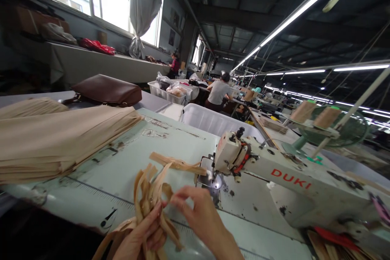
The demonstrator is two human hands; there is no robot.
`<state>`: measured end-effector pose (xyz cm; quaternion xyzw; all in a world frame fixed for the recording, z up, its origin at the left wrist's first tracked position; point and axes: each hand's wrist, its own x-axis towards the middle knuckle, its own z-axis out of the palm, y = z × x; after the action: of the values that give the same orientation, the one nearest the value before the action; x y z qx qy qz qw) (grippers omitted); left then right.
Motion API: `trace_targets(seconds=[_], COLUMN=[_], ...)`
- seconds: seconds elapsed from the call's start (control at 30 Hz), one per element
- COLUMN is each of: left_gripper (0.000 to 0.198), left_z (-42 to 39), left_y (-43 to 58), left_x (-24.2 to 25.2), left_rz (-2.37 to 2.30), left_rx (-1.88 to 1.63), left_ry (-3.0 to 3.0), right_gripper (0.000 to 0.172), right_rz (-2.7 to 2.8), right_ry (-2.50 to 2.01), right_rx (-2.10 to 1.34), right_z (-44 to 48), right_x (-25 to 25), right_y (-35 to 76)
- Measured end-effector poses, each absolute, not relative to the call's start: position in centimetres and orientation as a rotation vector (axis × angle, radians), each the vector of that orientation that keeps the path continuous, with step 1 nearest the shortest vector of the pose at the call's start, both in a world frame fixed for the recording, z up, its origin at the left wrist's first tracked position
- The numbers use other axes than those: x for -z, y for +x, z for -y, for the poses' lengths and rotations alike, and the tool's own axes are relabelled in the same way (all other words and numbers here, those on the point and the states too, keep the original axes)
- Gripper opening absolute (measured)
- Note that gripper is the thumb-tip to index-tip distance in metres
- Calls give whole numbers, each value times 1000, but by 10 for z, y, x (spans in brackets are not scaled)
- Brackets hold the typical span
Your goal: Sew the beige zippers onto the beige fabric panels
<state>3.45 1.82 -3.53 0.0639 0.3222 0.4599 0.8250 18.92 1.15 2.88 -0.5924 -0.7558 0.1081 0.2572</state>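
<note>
Our left hand (146, 231) is clamped around a looped bundle of tan strips (156, 190), which fans up above the fist; our right hand (201, 209) brings its fingertips to a loop at the bundle's right side, though we cannot tell whether they pinch it. Just beyond, a flat tan strip (173, 161) runs toward the needle of a DUKI sewing machine (289, 178). On the worn pale-green tabletop (183, 140), we see stacked beige panels (67, 142) at left. Beyond stretches a tube-lit workshop, where a person in a grey shirt (218, 91) works.
</note>
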Motion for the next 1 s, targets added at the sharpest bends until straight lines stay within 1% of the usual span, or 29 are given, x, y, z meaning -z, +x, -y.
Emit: trace_targets(seconds=[0.07, 0.13, 0.17, 0.27, 0.37, 0.43, 0.57, 0.63, 0.73, 0.87, 1.0], left_gripper=[24, 24, 23, 21, 8, 6, 9, 13, 13, 21, 23], left_z=[-22, -23, -22, -16, -11, -10, -14, -15, -13, -8, -8], left_y=[32, 28, 25, 17, 12, 14, 26, 33, 39, 45, 52], left_x=[39, 33, 27, 5, -5, 0, 24, 31, 31, 23, 20], left_rz=[-641, -656, -698, -846, -854, -812, -676, -625, -588, -572, -567], left_rx=[-1052, -1188, -1263, -1352, -1251, -1151, -1064, -1038, -1014, -960, -953], left_ry=[146, 197, 229, 268, 219, 178, 112, 79, 73, 91, 51], right_gripper=[21, 32, 32, 18, 9, 5, 18, 21, 23, 24, 25], right_rz=[1844, 1783, 1796, 1832, 1805, 1761, 1671, 1636, 1596, 1557, 1571], right_ry=[-1861, -1961, -1972, -1999, -2022, -2023, -1986, -1953, -1883, -1770, -1681], right_rx=[-224, -161, -161, -207, -262, -317, -436, -485, -573, -734, -766], right_z=[-39, -64, -74, -86, -77, -70, -61, -59, -55, -48, -37], right_x=[-31, -26, -22, -9, -5, -7, -12, -14, -13, -11, -14], right_y=[206, 220, 224, 227, 224, 225, 232, 235, 236, 235, 232])
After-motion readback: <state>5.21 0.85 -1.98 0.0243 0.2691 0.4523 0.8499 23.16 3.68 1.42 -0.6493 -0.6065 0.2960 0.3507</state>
